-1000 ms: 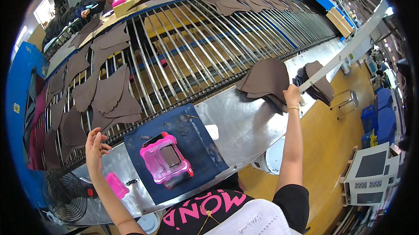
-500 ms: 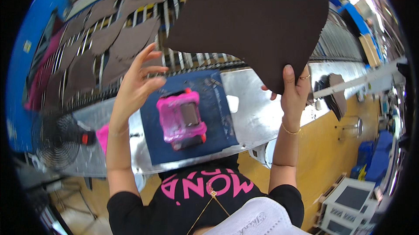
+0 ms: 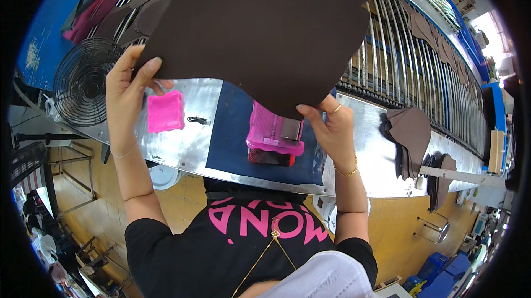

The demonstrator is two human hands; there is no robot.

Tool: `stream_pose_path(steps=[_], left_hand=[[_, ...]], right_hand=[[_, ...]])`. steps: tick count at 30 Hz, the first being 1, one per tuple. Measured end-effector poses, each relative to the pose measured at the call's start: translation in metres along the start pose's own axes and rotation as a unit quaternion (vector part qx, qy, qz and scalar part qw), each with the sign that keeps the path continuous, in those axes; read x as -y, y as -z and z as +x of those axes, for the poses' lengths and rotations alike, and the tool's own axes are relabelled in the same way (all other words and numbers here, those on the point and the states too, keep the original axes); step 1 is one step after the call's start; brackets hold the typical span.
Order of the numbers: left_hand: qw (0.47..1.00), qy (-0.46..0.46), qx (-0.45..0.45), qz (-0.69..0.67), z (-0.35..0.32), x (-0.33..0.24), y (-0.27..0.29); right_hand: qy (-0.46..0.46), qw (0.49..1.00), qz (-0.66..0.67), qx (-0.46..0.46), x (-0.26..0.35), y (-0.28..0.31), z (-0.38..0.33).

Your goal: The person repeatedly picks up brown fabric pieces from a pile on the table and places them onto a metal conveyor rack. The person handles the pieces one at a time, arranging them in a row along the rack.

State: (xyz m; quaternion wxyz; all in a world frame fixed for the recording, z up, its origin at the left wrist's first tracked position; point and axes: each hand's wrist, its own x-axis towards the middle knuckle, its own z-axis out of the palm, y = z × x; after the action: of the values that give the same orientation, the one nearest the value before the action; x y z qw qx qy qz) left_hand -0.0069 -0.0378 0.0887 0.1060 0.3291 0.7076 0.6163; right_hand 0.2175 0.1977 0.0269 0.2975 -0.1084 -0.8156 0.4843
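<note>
I hold a large brown leather piece [image 3: 260, 27] up, my left hand [image 3: 128, 90] and right hand [image 3: 332, 129] pinching its lower edge above a pink box [image 3: 274, 132].

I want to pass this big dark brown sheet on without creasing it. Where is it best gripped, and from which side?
Probably at its lower edge, from below, one hand near each end. The dark brown sheet is wide, thin and held up flat; the left hand pinches its lower left corner and the right hand its lower right edge, so the spread grip keeps it taut.
</note>
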Motion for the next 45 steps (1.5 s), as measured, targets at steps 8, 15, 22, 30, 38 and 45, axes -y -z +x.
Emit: stream_pose_path(steps=[8, 15, 22, 30, 38, 45], left_hand=[[0.997, 0.004, 0.021, 0.080, -0.019, 0.012, 0.018], [0.975, 0.013, 0.166, 0.145, -0.020, 0.034, -0.028], [0.914, -0.185, 0.286, 0.221, -0.007, 0.026, -0.096], [0.819, -0.307, 0.438, 0.206, 0.005, 0.011, -0.174], [0.942, -0.195, 0.262, 0.076, 0.028, -0.017, -0.154], [0.992, 0.088, 0.034, -0.087, -0.008, 0.031, -0.075]], right_hand=[[0.142, 0.974, -0.163, 0.061, -0.007, 0.007, 0.000], [0.151, 0.952, -0.268, 0.011, -0.018, 0.047, -0.039], [-0.004, 0.965, -0.243, -0.101, -0.047, 0.082, -0.117], [-0.182, 0.921, -0.188, -0.288, -0.018, 0.172, -0.189], [-0.197, 0.917, -0.156, -0.311, -0.023, 0.212, -0.076], [-0.208, 0.949, -0.076, -0.225, -0.168, 0.165, 0.037]])
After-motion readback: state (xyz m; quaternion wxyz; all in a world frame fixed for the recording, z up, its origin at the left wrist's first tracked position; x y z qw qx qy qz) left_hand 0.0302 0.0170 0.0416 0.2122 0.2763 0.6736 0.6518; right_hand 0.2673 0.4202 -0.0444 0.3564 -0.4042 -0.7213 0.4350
